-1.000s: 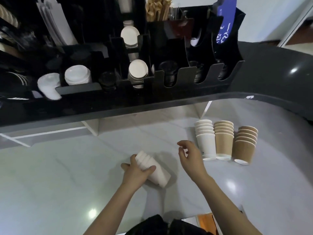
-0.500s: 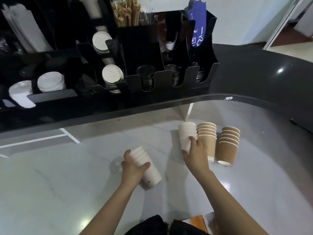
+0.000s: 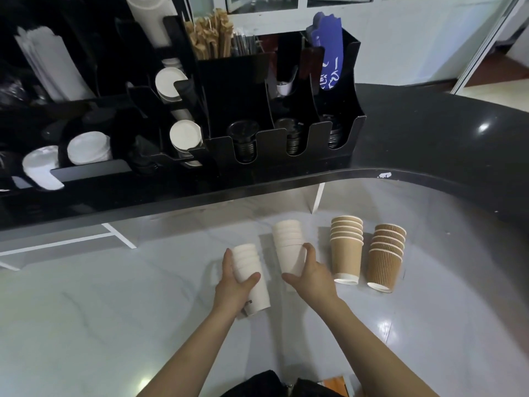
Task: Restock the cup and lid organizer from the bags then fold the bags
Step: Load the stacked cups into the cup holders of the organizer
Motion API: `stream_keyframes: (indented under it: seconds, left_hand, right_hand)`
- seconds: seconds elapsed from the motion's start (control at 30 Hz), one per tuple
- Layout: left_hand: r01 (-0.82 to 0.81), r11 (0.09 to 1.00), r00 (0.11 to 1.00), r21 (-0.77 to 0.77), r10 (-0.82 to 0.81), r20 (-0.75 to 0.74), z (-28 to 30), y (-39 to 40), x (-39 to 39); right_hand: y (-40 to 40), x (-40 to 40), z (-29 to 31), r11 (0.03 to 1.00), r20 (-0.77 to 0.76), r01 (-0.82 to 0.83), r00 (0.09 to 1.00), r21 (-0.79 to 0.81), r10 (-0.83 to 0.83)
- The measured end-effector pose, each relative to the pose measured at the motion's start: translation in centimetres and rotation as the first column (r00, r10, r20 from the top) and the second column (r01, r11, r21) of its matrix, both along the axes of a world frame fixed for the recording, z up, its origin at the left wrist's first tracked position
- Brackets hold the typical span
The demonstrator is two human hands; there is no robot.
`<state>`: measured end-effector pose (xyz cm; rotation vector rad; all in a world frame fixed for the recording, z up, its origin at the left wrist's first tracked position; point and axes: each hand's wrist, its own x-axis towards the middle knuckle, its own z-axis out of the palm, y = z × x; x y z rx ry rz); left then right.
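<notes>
White paper cups in both hands. Left hand (image 3: pixel 233 285) is wrapped round one nested white stack (image 3: pixel 249 277), thumb on the near side, fingers curled behind it; grip sits mid-body. That stack is tipped, rims pointing away and slightly left, base toward the person, apparently clear of the white counter (image 3: pixel 100 310).

Right hand (image 3: pixel 310 275) grips the second white stack (image 3: pixel 289 247): fingertips hooked over its right side, thumb stretched under the near base edge. Long axis runs near-upright, rims up and away. Can't tell if its base is on the counter or just off it.

Relative to the second white stack: left-hand stack is just beside it on the left, apart, not touching. Plain brown stack (image 3: pixel 346 249) stands just right of it, ribbed brown stack (image 3: pixel 385 257) further right, both base-down. Black organizer (image 3: pixel 282 150) is up and beyond it on the dark raised ledge (image 3: pixel 429 133), with white cups showing in slots on its left part.

Judgement: next move likely merges the two white stacks, so axes need lining up first — left one is tilted off the right one. No bags in view.
</notes>
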<state>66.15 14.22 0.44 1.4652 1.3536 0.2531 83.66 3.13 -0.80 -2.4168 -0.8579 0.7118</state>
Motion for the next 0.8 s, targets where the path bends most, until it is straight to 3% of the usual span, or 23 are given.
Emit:
stream_keyframes:
  seconds: [0.13,0.4,0.63,0.8]
  left_hand:
    - [-0.023,0.999,0.998,-0.049,0.025,0.057,0.7,0.1,0.6]
    - [-0.041,0.995,0.958,0.089,0.014,0.286,4.4,0.7,1.4]
    - [-0.059,0.984,0.846,0.168,-0.040,0.532,10.6,2.5,0.7]
    - [-0.101,0.977,0.786,0.189,-0.038,0.617,15.8,4.0,-1.0]
  right_hand:
    - [-0.2,-0.5,0.3,0.995,-0.197,0.066,0.979,0.072,-0.050]
    - [-1.7,-0.8,3.6,0.880,-0.473,0.232,0.881,0.415,-0.010]
    - [-0.1,-0.9,9.5,0.763,-0.465,0.238,0.881,0.601,0.091]
    - [2.1,-1.8,14.3,0.698,-0.396,0.170,0.901,0.696,0.175]
